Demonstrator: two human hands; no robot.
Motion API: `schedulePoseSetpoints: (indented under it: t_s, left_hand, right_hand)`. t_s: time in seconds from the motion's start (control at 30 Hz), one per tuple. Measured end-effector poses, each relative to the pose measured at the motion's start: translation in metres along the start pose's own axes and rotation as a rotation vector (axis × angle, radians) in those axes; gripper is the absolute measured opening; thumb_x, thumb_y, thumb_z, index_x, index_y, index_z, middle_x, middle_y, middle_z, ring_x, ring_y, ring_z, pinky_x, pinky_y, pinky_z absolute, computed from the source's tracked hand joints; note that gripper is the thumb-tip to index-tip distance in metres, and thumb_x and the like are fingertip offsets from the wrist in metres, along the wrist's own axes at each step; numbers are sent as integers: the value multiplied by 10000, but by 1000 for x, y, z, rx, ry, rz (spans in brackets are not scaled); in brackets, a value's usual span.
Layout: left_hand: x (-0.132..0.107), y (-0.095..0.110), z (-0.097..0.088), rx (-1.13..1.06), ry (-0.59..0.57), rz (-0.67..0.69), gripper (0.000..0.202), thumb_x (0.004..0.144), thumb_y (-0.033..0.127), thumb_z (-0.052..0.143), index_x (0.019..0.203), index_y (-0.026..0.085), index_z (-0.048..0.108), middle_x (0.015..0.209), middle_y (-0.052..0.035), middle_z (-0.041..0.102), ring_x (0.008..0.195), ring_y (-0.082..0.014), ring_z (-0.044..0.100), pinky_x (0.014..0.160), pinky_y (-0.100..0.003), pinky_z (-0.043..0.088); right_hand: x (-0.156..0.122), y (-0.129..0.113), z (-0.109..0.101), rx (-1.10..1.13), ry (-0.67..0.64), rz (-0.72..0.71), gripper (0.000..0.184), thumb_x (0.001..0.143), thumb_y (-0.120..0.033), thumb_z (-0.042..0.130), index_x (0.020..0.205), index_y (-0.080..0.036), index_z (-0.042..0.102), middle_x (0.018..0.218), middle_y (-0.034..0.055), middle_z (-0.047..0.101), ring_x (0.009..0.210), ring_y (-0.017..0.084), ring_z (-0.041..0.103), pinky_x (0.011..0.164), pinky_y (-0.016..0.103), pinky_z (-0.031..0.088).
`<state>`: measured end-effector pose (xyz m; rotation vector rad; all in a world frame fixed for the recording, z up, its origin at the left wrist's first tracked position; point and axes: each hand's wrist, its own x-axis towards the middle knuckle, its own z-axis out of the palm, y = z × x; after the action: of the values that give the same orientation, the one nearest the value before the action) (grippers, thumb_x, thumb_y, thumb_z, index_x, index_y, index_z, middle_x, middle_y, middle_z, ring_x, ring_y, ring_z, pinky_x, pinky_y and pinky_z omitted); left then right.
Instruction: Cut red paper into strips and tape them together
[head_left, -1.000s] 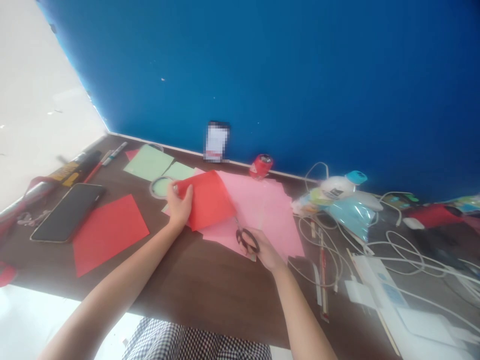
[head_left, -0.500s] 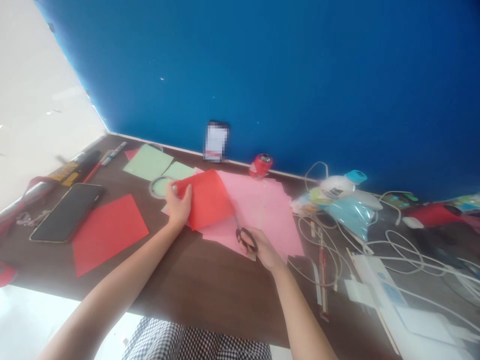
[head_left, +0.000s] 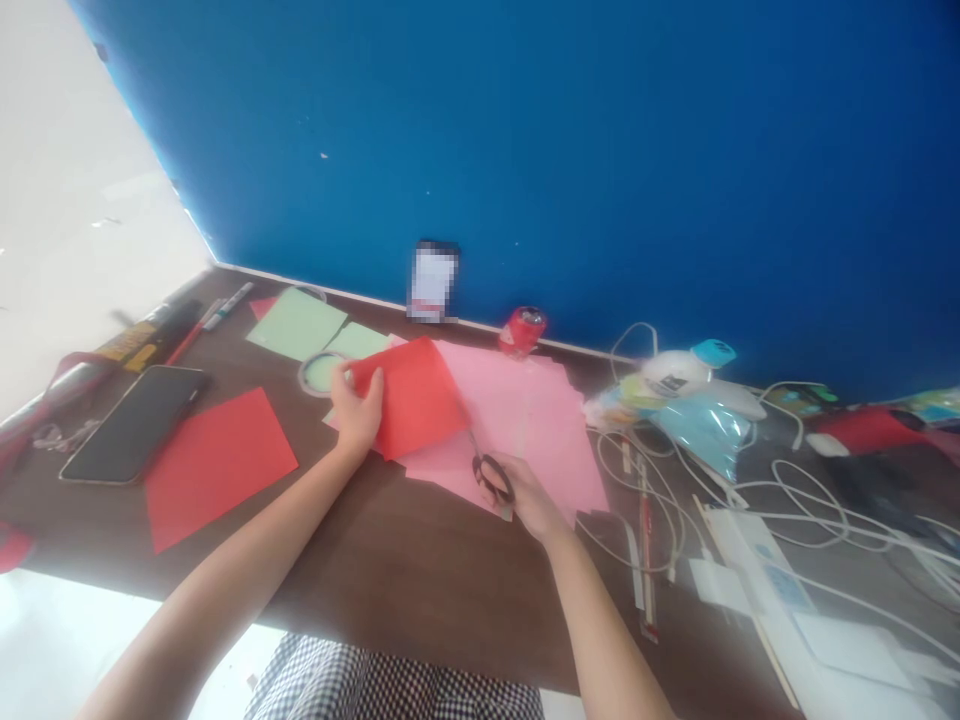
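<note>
1. Well, at the left of the frame a dark phone (head_left: 133,425) lies on the brown counter (head_left: 420,580), with a few pens (head_left: 229,306) further up, toward the upper left.
2. Just right of the phone, a loose red sheet (head_left: 221,465) lies flat; its edge meets the phone (whether it runs beneath, I cannot tell).
3. Above and right of that sheet are pale green sheets (head_left: 296,325), with a round ring (head_left: 302,378) (it looks like a tape roll) beside the fingers.
4. Left of the centre of the frame, the left hand (head_left: 358,405) grips the left edge of the red paper (head_left: 420,400), thumb on top. This paper sits around the middle of the frame, covering part of the pink sheets (head_left: 532,430).
5. Right of centre, the right hand (head_left: 529,497) is curled around the black handles of the scissors (head_left: 484,462). Their blades point up and left to the right edge of the red paper (too blurred to show any cut).
6. Behind the pink sheets, a red container (head_left: 522,332) stands near the blue wall (head_left: 525,150).
7. At the right of the frame, white cables (head_left: 679,500) loop below a shiny bluish bag (head_left: 701,430).
</note>
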<state>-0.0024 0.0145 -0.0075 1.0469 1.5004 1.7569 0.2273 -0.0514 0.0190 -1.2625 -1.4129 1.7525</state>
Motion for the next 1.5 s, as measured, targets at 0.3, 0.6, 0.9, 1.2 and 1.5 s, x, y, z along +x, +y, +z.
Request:
schedulePoseSetpoints:
  t_s: [0.3,0.6,0.9,1.2,1.5]
  left_hand:
    - [0,0,0,32,14,10,337,766,366,578,1025,207,434,962,-65,566,895,-193,593,826,-366,473]
    - [0,0,0,21,16,8,327,767,353,579,1019,206,432,930,-58,578,847,-187,606,781,-356,491]
    - [0,-2,-1,13,3,22,331,772,353,569,1029,205,423,931,-60,574,852,-186,606,785,-352,487]
    - [-1,4,0,1,6,28,316,775,337,571,1016,201,419,912,-55,578,839,-180,610,771,-342,496]
    - [-1,6,0,9,12,32,308,775,329,574,1012,208,420,907,-50,577,842,-182,610,778,-343,493]
  right_hand:
    - [0,0,0,13,0,1,364,816,-476,467,610,-189,379,480,-55,394,421,77,387,400,212,198]
    - [0,-2,0,22,3,14,377,803,-482,461,585,-205,326,468,-54,392,405,81,386,382,214,192]
    - [-1,-4,0,14,13,12,357,787,-451,484,581,-203,332,463,-60,375,408,77,381,390,213,188]
    - [-1,-4,0,44,12,11,365,786,-471,489,589,-203,340,483,-61,360,413,73,366,380,206,188]
    - [0,1,-2,49,5,-14,369,786,-481,493,592,-200,352,491,-56,363,422,74,356,384,209,193]
